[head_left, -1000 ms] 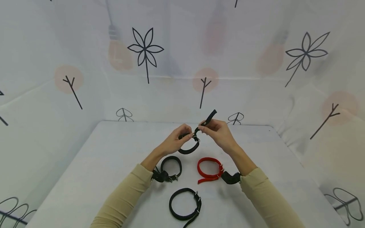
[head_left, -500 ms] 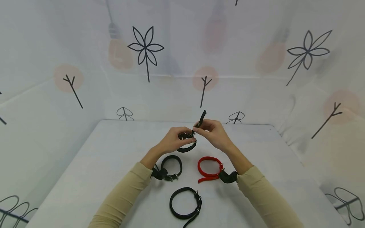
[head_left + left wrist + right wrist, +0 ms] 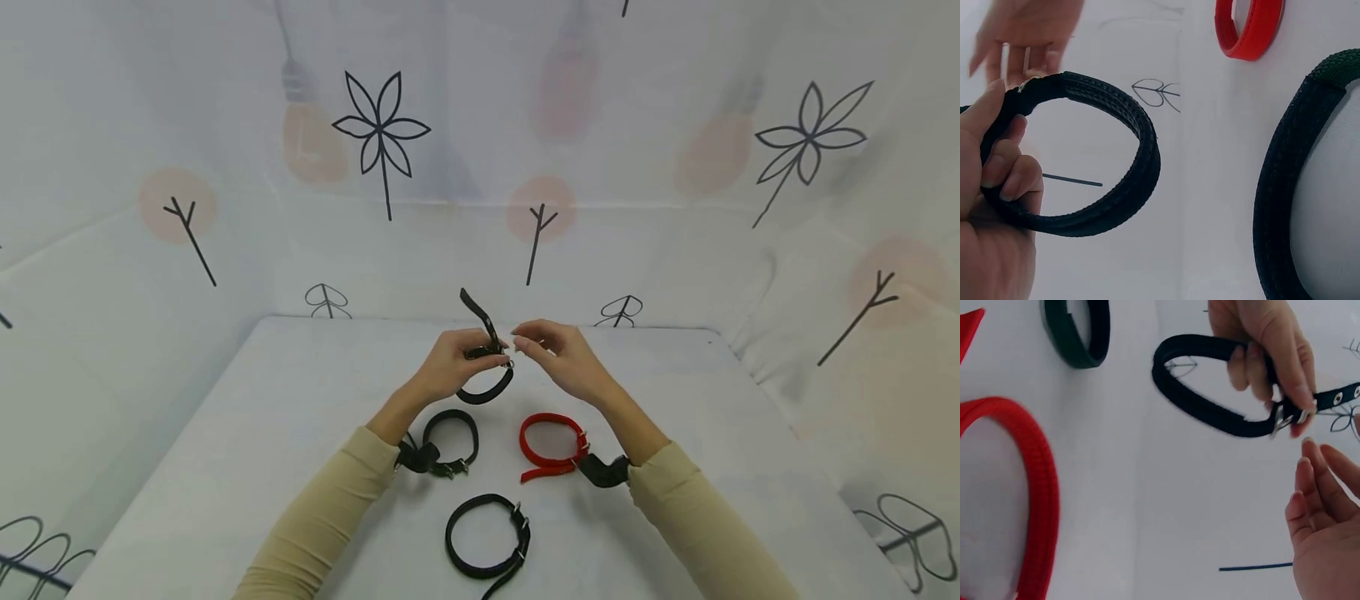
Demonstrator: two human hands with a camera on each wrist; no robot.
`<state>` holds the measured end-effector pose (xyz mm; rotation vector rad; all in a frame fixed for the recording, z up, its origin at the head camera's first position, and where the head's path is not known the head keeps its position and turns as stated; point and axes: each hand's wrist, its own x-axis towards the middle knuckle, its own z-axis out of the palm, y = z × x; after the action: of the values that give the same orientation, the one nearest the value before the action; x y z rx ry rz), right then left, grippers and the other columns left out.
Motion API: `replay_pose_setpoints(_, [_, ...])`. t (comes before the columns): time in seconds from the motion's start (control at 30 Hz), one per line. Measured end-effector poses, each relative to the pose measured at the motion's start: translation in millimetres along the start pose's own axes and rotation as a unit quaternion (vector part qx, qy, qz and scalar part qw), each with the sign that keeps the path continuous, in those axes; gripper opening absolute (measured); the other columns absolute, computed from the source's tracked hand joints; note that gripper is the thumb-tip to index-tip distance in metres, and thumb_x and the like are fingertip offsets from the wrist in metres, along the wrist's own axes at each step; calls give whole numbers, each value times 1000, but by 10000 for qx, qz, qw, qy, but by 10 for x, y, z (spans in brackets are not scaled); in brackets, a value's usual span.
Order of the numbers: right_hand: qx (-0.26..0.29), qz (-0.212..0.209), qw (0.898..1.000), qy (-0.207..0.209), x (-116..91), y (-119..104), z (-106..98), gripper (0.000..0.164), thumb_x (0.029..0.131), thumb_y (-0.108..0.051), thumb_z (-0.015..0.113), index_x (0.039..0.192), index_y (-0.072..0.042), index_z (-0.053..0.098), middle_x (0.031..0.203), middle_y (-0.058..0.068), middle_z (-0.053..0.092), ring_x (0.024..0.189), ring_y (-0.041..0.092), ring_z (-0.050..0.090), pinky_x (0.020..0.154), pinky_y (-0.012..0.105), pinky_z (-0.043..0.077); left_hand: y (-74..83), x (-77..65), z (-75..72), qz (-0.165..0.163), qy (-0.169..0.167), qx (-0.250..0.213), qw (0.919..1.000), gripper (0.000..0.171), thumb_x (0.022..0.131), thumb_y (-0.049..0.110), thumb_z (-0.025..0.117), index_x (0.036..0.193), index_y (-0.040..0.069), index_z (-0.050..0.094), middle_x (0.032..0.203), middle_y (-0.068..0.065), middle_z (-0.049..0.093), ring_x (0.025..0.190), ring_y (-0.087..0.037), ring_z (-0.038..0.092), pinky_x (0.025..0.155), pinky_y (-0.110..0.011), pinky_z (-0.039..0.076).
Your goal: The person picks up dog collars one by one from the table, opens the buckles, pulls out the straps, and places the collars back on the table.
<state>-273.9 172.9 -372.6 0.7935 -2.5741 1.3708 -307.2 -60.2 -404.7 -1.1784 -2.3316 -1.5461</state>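
My left hand [image 3: 459,362] pinches a black dog collar [image 3: 486,397] near its buckle, holding it above the back half of the table. The collar forms a ring, and its loose end with metal eyelets [image 3: 1337,398] sticks up past the fingers. In the left wrist view the collar's loop [image 3: 1147,165] hangs beside the curled fingers. My right hand [image 3: 558,350] is just right of the buckle, holding nothing, its fingers loosely bent. Its fingertips are close to the left hand's fingertips but apart from the collar.
On the white table [image 3: 300,500] lie a red collar [image 3: 547,472] at centre right, a dark green-black collar [image 3: 475,437] below my left hand, and a black collar [image 3: 480,572] at the front. Black wrist devices [image 3: 606,472] overlap the nearer collars. A patterned white curtain [image 3: 465,275] stands behind.
My right hand has let go of the collar's loose end. That end now leans up to the left instead of right. My left hand has shifted slightly left, still gripping the collar.
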Motion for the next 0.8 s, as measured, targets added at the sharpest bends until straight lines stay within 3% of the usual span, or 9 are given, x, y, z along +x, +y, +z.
replay_pose_setpoints(0.13, [-168,222,9987,-431,-44,91,-3,32,104,-33,62,126,-12,69,115,2,71,100,22,64,84,44,53,22,6,-18,-239,191,-214,9993,23,97,22,73,115,8,76,109,1,74,106,-14,68,92,-39,54])
replay_pose_setpoints(0.27, [-108,117,9971,-744,-45,126,12,26,103,-27,65,121,-10,72,106,2,71,97,21,63,86,44,52,41,25,-7,-410,443,-586,9965,20,97,20,73,116,12,76,111,-6,74,102,-15,68,88,-39,52])
replay_pose_setpoints(0.4, [-29,-50,9980,-630,-23,110,16,18,102,-24,67,113,-12,74,98,0,70,88,20,62,78,39,52,43,43,14,-508,562,-1030,9918,23,98,17,72,119,9,75,106,-7,74,95,-17,67,85,-36,52])
replay_pose_setpoints(0.57, [-91,-145,9992,-359,-16,83,-16,16,100,-26,69,109,-14,75,92,-1,70,79,21,60,65,32,48,57,42,8,-732,603,-1389,9858,27,97,15,73,121,3,73,112,-9,75,110,-23,69,96,-41,54])
replay_pose_setpoints(0.8, [-198,-219,9991,-308,-29,77,-64,14,98,-24,72,109,-15,75,93,1,71,82,20,60,70,32,48,70,12,-8,-978,379,-1398,9846,34,95,16,75,125,2,71,120,-9,73,115,-23,67,100,-42,52])
